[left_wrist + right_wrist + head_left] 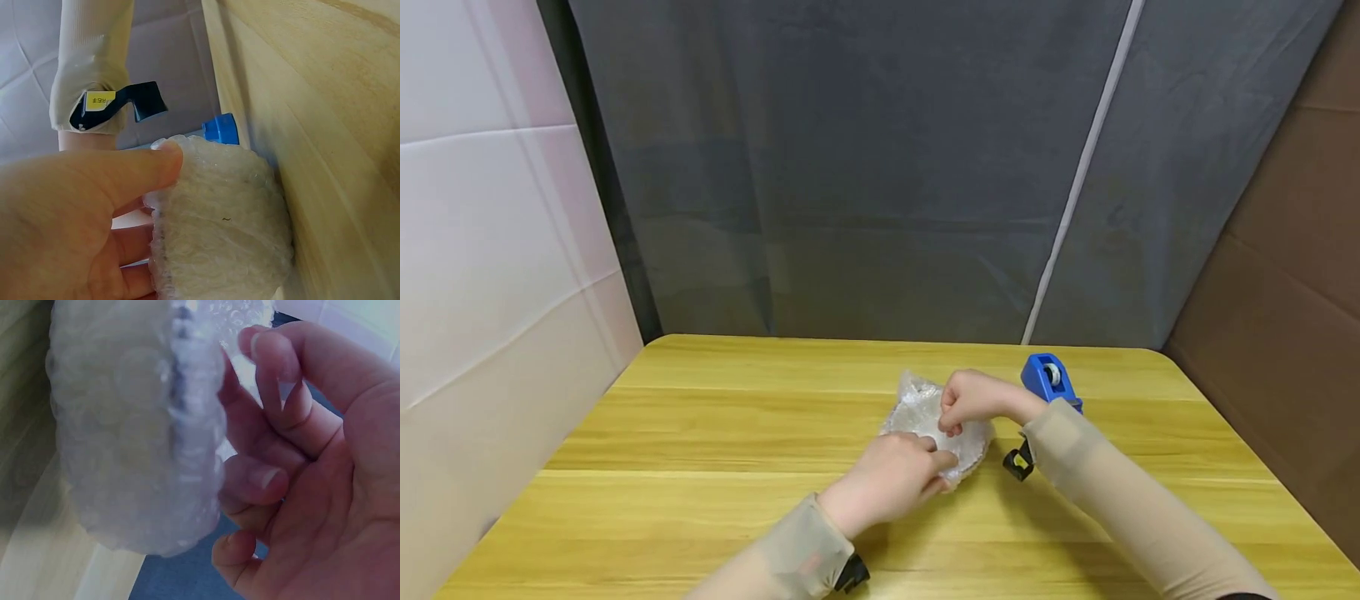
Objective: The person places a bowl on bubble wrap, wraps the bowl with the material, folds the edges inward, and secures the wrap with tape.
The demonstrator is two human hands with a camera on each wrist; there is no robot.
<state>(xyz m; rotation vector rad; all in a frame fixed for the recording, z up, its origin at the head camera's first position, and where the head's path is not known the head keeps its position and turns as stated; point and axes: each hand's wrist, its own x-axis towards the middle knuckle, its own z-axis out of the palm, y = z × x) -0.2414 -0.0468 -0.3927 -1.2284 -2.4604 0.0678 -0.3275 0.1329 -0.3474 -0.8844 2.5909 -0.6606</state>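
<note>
A round, shallow bundle in clear bubble wrap (919,414) sits on the table between the two hands. My left hand (891,479) grips its near edge, with the thumb (164,164) on the outer face and the other fingers behind the rim. In the left wrist view the bubble-wrapped underside (219,225) is turned toward the camera. My right hand (973,396) is over the bundle's right part, fingers curled and bent down toward it. Its fingertips (265,347) are close to the wrap in the right wrist view; I cannot tell whether they pinch anything.
A blue tape dispenser (1043,377) with a roll in it stands on the wooden table (700,442), just beyond the right wrist. Dark cloth (850,167) hangs behind the table, with a white panel (490,208) at left and a brown one (1285,250) at right.
</note>
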